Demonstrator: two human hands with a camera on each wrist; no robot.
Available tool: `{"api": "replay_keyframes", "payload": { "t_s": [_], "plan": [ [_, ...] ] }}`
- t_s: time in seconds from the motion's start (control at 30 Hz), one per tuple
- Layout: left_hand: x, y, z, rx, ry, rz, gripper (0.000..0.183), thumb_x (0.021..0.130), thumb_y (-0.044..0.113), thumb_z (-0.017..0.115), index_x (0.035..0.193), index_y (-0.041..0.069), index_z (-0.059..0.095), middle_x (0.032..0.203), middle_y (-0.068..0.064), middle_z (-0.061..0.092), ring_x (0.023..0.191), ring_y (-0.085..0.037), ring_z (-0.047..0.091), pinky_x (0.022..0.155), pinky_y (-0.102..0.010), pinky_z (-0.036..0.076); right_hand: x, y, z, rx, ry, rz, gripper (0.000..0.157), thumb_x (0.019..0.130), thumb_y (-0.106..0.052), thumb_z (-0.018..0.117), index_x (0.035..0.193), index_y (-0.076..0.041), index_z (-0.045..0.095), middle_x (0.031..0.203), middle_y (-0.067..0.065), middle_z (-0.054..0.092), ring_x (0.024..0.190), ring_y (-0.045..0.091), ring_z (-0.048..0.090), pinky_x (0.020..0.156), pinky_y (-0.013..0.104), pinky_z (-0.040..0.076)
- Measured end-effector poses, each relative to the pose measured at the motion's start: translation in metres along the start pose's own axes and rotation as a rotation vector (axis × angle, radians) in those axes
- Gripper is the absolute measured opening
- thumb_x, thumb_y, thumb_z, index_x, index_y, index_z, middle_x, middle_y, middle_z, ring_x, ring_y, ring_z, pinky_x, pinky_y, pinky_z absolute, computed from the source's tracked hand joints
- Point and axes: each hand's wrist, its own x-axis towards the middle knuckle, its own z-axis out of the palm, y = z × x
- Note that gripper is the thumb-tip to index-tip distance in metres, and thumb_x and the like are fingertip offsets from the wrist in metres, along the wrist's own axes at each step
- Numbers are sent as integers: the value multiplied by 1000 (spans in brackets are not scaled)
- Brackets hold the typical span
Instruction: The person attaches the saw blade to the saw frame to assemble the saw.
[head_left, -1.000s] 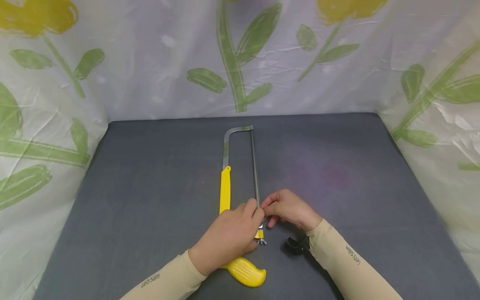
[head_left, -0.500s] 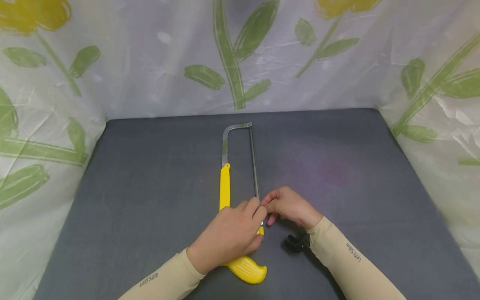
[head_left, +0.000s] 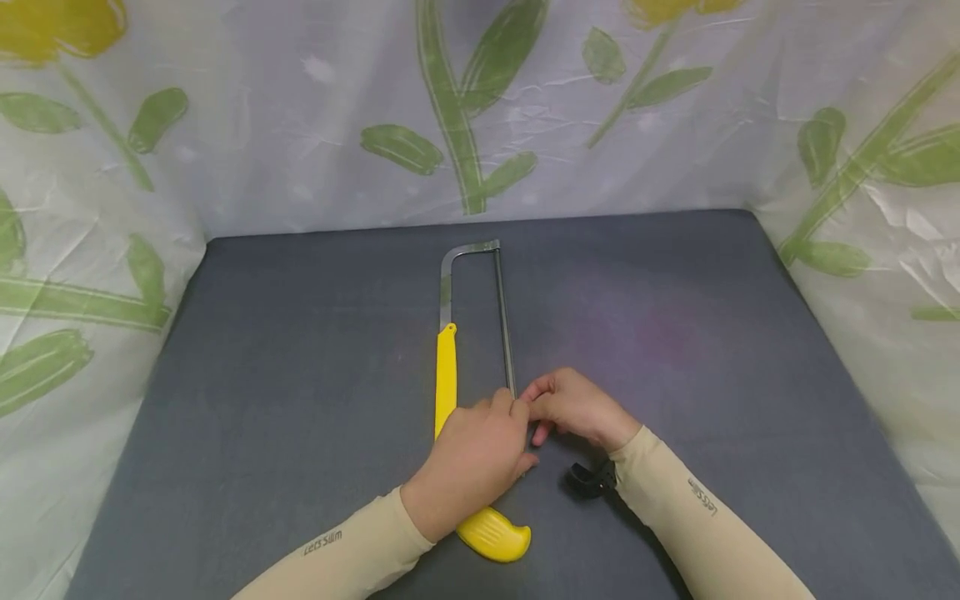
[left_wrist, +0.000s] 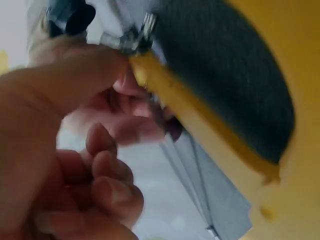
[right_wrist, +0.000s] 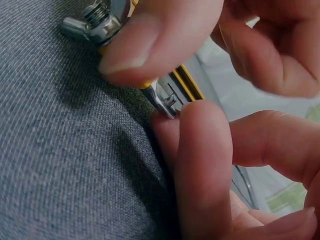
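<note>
A hacksaw (head_left: 446, 367) points to twelve on the tabletop (head_left: 300, 375), my right grip (head_left: 579, 408) pinching its blade (head_left: 506, 325) from four o'clock; what my left grip (head_left: 472, 458) holds I cannot tell. Slack pinching could slip the blade.

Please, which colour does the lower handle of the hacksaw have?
The lower handle is yellow; it shows best in the head view.

Behind the left hand (head_left: 474, 457), a close-fitting beige fabric sleeve (head_left: 371, 546) is worn; behind the right hand (head_left: 579, 410), a matching sleeve (head_left: 697, 521). Dark lettering (head_left: 322, 542) is printed on both. Beside the right cuff (head_left: 632, 452), a curved black device (head_left: 590, 481) is fastened.
</note>
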Motion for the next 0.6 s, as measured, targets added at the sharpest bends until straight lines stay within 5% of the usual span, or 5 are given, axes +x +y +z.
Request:
{"api": "replay_keyframes", "payload": {
  "t_s": [0.2,0.33,0.53,0.6],
  "plan": [
    [-3,-6,-6,-179,-147,-96,51,73,61,83,92,20,61,76,8,48,55,-7,44,47,-24,36,5,-1,1,-16,-23,-4,14,85,-11,68,95,-7,77,78,7,75,56,17,68,47,23,37],
    [-2,2,1,-67,-92,-123,57,71,61,85,98,15,64,75,5,50,55,-9,47,46,-25,37,4,1,0,-15,-18,-13,15,85,-11,68,95,-5,76,79,6,75,55,17,68,48,23,37],
    [-9,-10,-10,-127,-144,-35,24,82,37,83,92,21,67,78,10,52,62,-5,50,53,-26,44,3,4,-1,-7,-11,10,13,84,-14,70,94,-6,76,79,5,74,56,16,69,48,22,37],
    [-12,-15,-13,-114,-164,19,23,79,29,85,88,22,66,78,11,53,64,-5,51,55,-27,46,5,5,-1,2,-10,14,13,85,-15,71,93,-6,76,78,5,74,55,15,69,47,22,37]
  ]
}}
